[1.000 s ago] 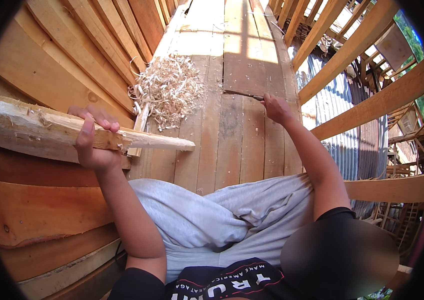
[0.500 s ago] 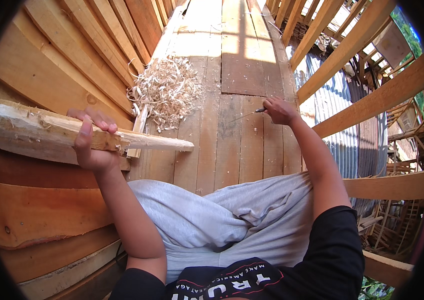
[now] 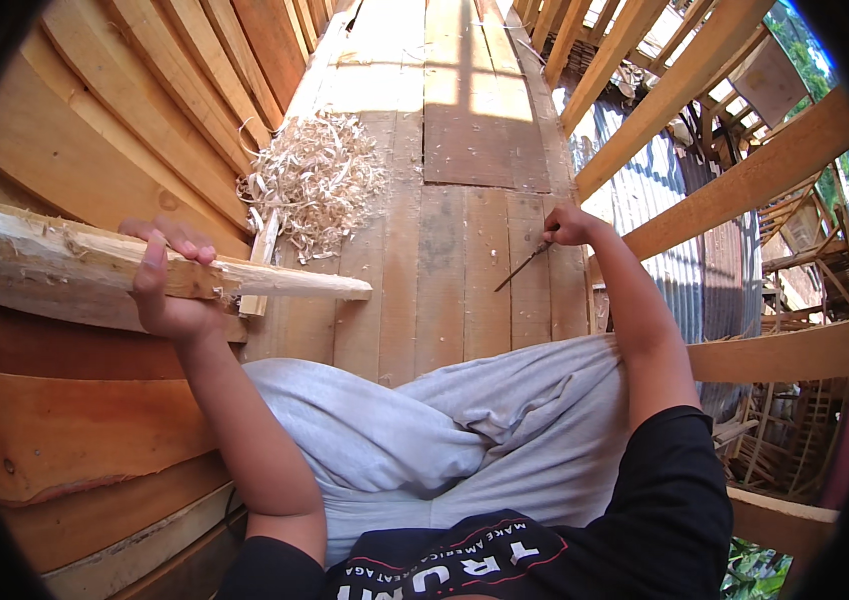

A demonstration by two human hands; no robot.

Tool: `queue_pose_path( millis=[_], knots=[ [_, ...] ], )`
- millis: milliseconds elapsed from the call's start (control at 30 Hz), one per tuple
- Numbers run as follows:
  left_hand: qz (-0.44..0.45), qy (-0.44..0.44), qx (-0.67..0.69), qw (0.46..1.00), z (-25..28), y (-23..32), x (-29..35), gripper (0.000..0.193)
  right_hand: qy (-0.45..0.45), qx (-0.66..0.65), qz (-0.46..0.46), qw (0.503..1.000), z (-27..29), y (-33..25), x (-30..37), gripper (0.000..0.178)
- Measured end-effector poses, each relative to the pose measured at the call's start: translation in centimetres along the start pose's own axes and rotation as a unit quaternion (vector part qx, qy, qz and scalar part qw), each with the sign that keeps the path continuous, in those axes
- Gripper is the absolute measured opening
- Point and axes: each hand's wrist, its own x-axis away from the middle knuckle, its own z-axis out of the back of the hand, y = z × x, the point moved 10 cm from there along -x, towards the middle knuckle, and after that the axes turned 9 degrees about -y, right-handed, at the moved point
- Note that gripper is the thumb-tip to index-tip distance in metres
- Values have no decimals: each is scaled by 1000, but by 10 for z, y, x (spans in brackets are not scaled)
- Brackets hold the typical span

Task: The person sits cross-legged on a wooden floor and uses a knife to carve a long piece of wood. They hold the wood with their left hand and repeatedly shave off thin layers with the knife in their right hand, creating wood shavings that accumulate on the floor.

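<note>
A long pale piece of wood [image 3: 55, 250], roughly carved and thinning to a narrow end at the right, juts in from the left. My left hand [image 3: 180, 285] is wrapped around it, thumb on the near side and fingers over the far side. Out to the right, above the floorboards, my right hand [image 3: 570, 225] is closed on the handle of a slim dark knife [image 3: 520, 269]. The blade slants down and left, apart from the wood. Part of the handle is hidden inside my fist.
Curly wood shavings [image 3: 320, 180] are heaped on the plank floor [image 3: 440, 260] beyond the wood. Stacked boards [image 3: 95, 430] line the left side. Slanted wooden rails [image 3: 745, 170] run along the right, with corrugated metal sheets [image 3: 635, 200] beyond. My grey-trousered legs [image 3: 375, 420] are folded in front.
My right hand has turned, so the knife's tip swings from pointing left to pointing down and left, nearer me. My left hand keeps its hold on the wood. The view has shifted slightly.
</note>
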Motion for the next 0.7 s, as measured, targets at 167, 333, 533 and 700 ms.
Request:
queue_pose_path(
  millis=[167, 333, 533, 700],
  knots=[
    [-5, -4, -2, 1000, -3, -1, -1, 21, 257, -50, -88, 961, 53, 22, 15, 18],
    [-3, -41, 5, 999, -4, -1, -1, 18, 99, -54, -23, 993, 22, 7, 3, 22],
    [-1, -2, -5, 1000, -3, 0, 1, 22, 266, -69, -181, 944, 58, 4, -1, 32],
    [18, 19, 7, 1000, -8, -6, 2, 24, 325, -148, -271, 894, 45, 18, -13, 32]
  ],
)
